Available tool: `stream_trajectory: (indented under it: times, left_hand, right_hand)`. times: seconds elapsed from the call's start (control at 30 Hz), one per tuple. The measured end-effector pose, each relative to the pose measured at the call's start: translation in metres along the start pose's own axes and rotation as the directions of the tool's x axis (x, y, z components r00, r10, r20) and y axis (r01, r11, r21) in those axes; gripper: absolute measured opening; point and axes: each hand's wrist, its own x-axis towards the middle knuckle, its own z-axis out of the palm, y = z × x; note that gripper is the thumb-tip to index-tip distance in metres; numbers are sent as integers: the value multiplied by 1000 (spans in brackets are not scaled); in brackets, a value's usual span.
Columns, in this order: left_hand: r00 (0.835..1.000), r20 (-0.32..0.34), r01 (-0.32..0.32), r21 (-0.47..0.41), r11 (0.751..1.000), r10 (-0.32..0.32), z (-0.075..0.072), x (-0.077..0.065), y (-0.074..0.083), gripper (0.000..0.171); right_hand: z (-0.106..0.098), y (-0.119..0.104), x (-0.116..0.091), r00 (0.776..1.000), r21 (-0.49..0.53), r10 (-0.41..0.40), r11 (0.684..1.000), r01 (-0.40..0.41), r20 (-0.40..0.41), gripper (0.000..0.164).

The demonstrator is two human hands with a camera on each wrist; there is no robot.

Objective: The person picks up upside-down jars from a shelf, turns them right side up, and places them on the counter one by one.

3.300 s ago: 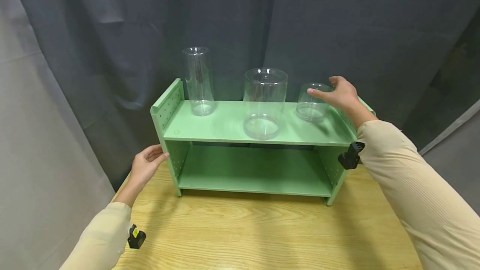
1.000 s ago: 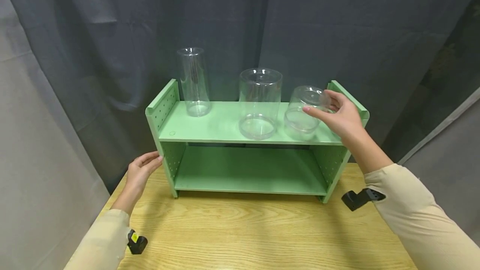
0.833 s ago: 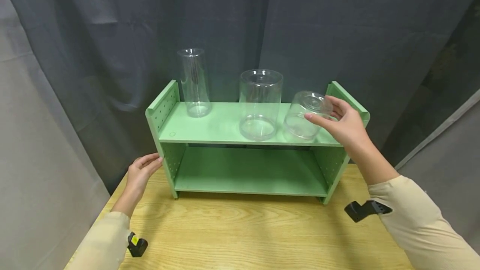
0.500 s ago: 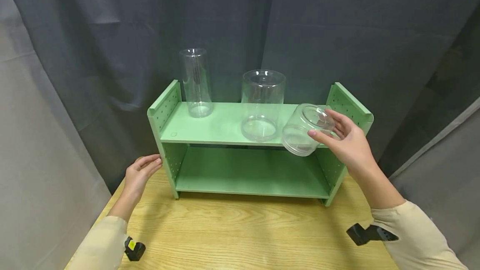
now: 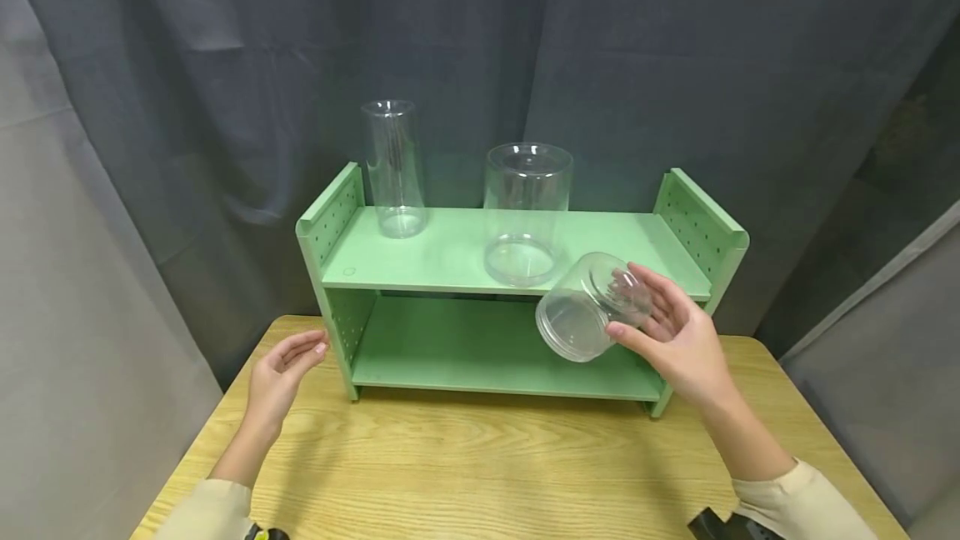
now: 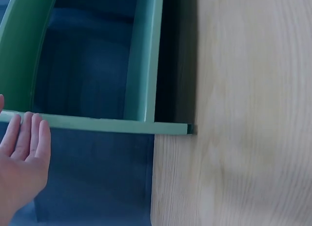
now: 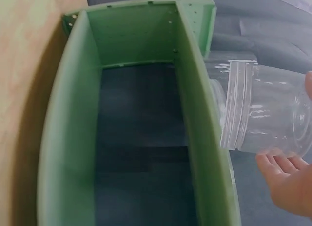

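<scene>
My right hand holds a short clear jar between thumb and fingers, close to its rounded end. Tilted over, the jar has its ridged rim end pointing down and left, in front of the green shelf. The right wrist view shows that ridged end of the jar near the upper board's edge. By the shelf's left side panel is my left hand, fingers extended and slightly bent, with nothing held. In the left wrist view its fingertips are at the panel's edge; contact is unclear.
A tall narrow clear cylinder stands at the left of the upper board, and a wider clear cylinder near its middle. The shelf sits on a wooden table, with a dark curtain behind.
The jar has left the right part of the upper board. My right hand has brought it forward, down and left, tipping it over. My left hand has shifted slightly down.
</scene>
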Motion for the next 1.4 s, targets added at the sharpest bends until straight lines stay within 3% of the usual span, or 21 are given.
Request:
stream_trajectory:
  times: [0.17, 0.3, 0.5, 0.77, 0.93, 1.17, 1.4]
  left_hand:
    - [997, 46, -61, 2, 998, 61, 8, -14, 0, 43]
    - [982, 141, -125, 18, 992, 121, 16, -21, 1, 41]
    - [940, 285, -206, 32, 978, 188, 33, -24, 4, 40]
    - [871, 425, -248, -51, 967, 246, 63, -32, 13, 44]
    - [843, 477, -265, -37, 964, 250, 84, -38, 18, 51]
    - [829, 514, -248, -18, 968, 222, 111, -42, 17, 62]
    - [801, 544, -270, -42, 962, 249, 129, -45, 14, 62]
  right_hand:
    - [7, 15, -10, 999, -32, 6, 999, -5, 33, 70]
    - [14, 27, -17, 998, -78, 20, 997, -16, 52, 70]
    - [25, 44, -24, 996, -92, 32, 995, -24, 89, 71]
    - [34, 64, -36, 993, -25, 40, 999, -37, 113, 71]
    - [38, 75, -43, 990, 37, 97, 994, -101, 99, 70]
    - [44, 84, -44, 984, 57, 146, 987, -152, 104, 69]
    - [50, 86, -40, 981, 83, 154, 983, -165, 121, 69]
